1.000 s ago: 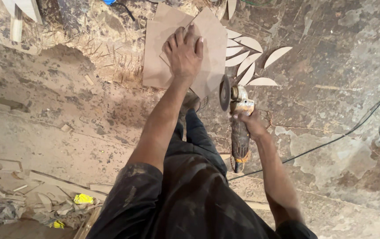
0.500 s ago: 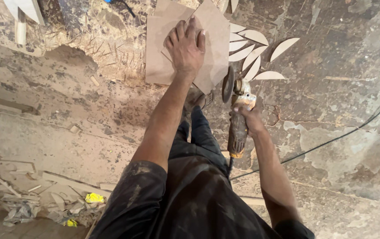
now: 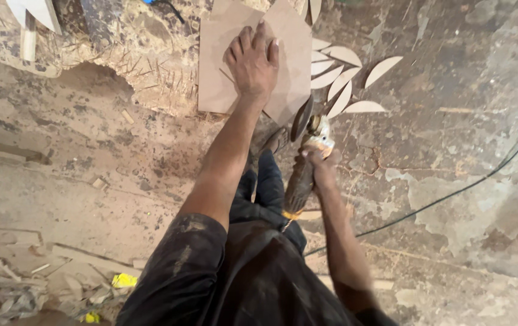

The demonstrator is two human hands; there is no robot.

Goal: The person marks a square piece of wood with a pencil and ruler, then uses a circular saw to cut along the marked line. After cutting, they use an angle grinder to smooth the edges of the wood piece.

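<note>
View from above the worker, looking down at a dusty, stained floor (image 3: pixel 464 199). The left hand (image 3: pixel 253 63) lay flat in the upper middle of the frame, its fingers (image 3: pixel 242 43) spread wide and pressed palm-down on a tan board (image 3: pixel 216 66); it closed around nothing and only bore down on the sheet. The board rested on the floor with a second, tilted sheet overlapping its right part, and faint lines were scored across its surface.

The right hand (image 3: pixel 322 168), just right of centre, was closed around the body of an angle grinder (image 3: pixel 302 175), fingers wrapped fully about the housing. The grinder pointed toward the top of the frame, its dark disc (image 3: pixel 301 118) standing on edge at the lower right corner of the board, touching or just beside that edge; which of the two could not be told. A black cable (image 3: pixel 452 194) ran from the tool's lower end across the floor to the right edge of the frame.

Just right of the board, a cluster of pale leaf-shaped cut pieces (image 3: pixel 343 78) lay fanned on the floor. A foot (image 3: pixel 276 140) in a sandal showed between the two forearms, just below the board. At the lower left, offcuts and scraps (image 3: pixel 60 271) were scattered, with a small yellow piece among them. At the upper left, a white piece (image 3: pixel 32 12) rested on a rough sawdust-covered patch.
</note>
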